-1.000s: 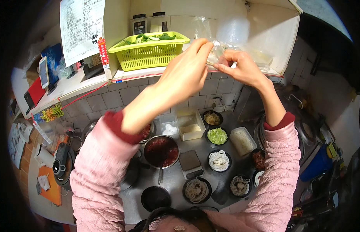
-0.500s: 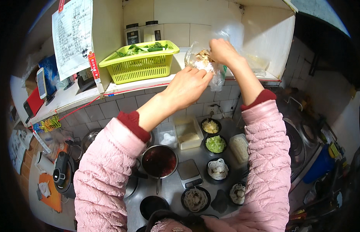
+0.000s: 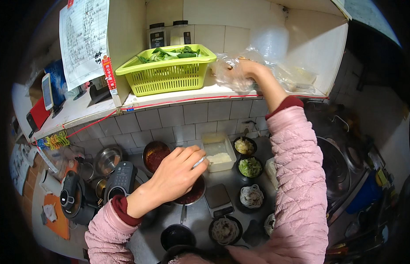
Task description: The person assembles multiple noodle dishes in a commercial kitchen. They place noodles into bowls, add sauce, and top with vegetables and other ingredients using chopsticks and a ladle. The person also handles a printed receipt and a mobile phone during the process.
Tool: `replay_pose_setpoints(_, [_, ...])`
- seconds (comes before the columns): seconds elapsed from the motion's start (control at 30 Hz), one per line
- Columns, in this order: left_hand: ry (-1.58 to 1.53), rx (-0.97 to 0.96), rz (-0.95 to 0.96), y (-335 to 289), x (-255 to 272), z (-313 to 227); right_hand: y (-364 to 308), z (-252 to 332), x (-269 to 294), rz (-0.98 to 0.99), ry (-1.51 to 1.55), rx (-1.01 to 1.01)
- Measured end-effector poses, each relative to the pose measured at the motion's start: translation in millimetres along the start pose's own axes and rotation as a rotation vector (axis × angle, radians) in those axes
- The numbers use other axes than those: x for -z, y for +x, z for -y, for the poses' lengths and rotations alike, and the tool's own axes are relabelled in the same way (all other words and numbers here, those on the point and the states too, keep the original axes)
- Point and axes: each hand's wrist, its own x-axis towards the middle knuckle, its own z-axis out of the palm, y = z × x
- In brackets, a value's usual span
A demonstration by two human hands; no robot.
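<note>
On the shelf, my right hand [image 3: 247, 68] is among the folds of a clear plastic bag [image 3: 233, 79], its fingers closed and partly covered by the crinkled film. My left hand [image 3: 176, 174] hangs over the metal counter with bent fingers held together. Its fingertips curl out of sight, and a bit of something whitish shows beside them; what it is I cannot make out. Below that hand lies a pan [image 3: 194, 196] of dark red sauce, partly hidden. Just right of the fingers stands a translucent tub [image 3: 219, 165] with pale, crumbly contents.
A green basket [image 3: 167, 77] of leafy greens stands on the shelf. Bowls of chopped yellow bits [image 3: 244, 146], chopped green vegetable [image 3: 250, 167] and white noodles [image 3: 251, 196] line the counter beside a kitchen scale [image 3: 218, 196]. A black appliance [image 3: 121, 180] stands left; stove and pot [image 3: 332, 165] right.
My left hand has left the bag and come down over the counter. My right hand stays with the bag, which now covers more of its fingers. The view has shifted slightly.
</note>
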Motion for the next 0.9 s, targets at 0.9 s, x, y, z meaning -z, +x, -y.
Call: replay_pose_setpoints(0.9, [-0.227, 0.414, 0.235, -119, -2, -14, 46, -70, 47, -0.128, 1.214, -0.073])
